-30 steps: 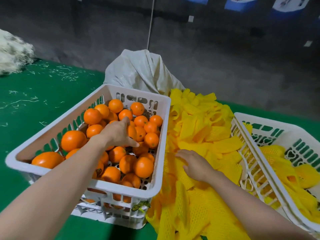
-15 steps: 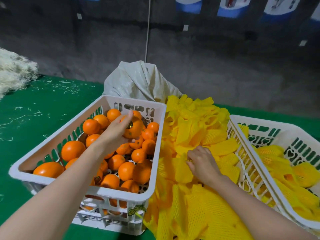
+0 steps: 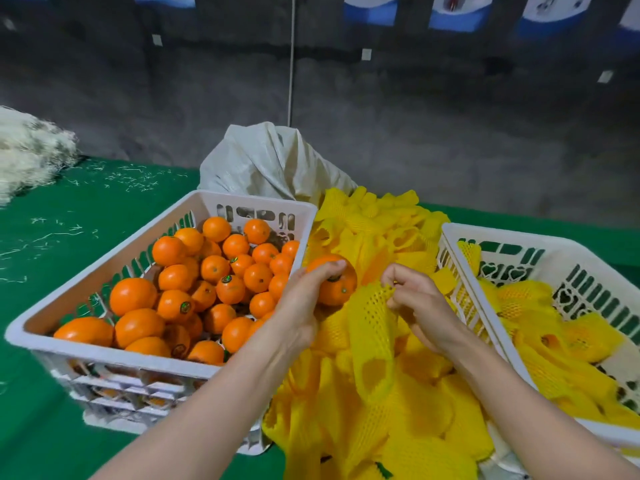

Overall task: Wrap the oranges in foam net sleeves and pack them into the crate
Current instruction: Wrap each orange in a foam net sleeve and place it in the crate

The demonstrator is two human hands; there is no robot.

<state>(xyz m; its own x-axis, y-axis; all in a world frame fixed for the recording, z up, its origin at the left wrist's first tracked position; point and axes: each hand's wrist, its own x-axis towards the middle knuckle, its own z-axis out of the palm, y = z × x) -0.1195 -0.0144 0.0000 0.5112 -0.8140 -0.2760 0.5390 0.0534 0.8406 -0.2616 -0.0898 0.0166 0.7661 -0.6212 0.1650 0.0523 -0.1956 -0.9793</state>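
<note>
Left hand (image 3: 298, 306) grip round one orange (image 3: 341, 292), right hand (image 3: 419, 303) pinch on a foam net sleeve (image 3: 372, 323), just right of the left crate (image 3: 252, 197).

No text is readable: the stickers (image 3: 185, 307) on the oranges (image 3: 133, 295) and the signs (image 3: 454, 10) far above them are too blurred.

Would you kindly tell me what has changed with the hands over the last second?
The left hand lifted an orange out of the left crate and carried it right, over the sleeve pile. The right hand, earlier flat on the pile, now pinches a foam sleeve and holds it up. The left crate, the right crate and the sack stayed put.
</note>
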